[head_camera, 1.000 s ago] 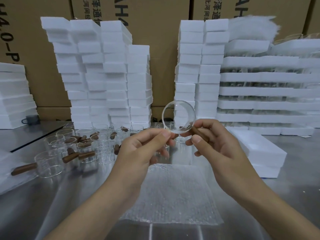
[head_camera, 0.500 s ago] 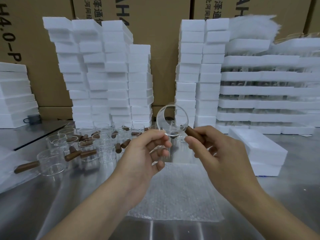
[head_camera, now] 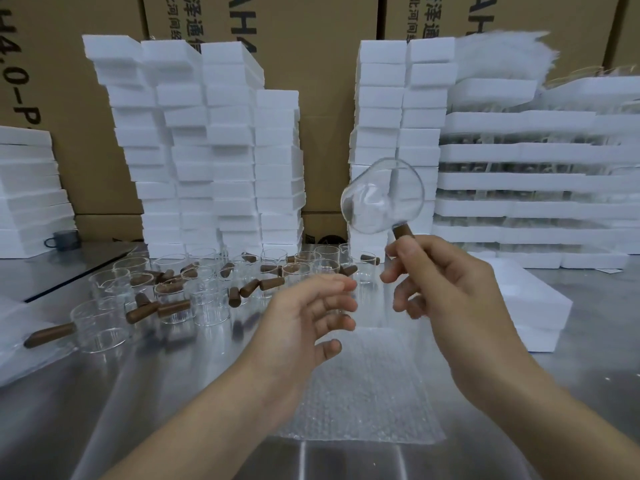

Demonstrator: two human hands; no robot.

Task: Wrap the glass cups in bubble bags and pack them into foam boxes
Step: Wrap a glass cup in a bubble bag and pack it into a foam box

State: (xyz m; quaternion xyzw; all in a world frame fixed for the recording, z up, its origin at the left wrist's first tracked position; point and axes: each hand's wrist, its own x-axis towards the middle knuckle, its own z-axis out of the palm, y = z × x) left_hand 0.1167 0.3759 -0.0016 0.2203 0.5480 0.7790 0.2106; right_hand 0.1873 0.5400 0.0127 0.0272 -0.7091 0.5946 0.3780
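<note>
Your right hand [head_camera: 446,289] grips the glass cup [head_camera: 382,197] by its brown handle [head_camera: 403,232]; your left hand [head_camera: 304,323] hangs loose, holding nothing.

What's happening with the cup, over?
Right hand grips glass cup by its brown handle, held up. Left hand open, empty. Bubble bag flat below, nothing blocking.
</note>
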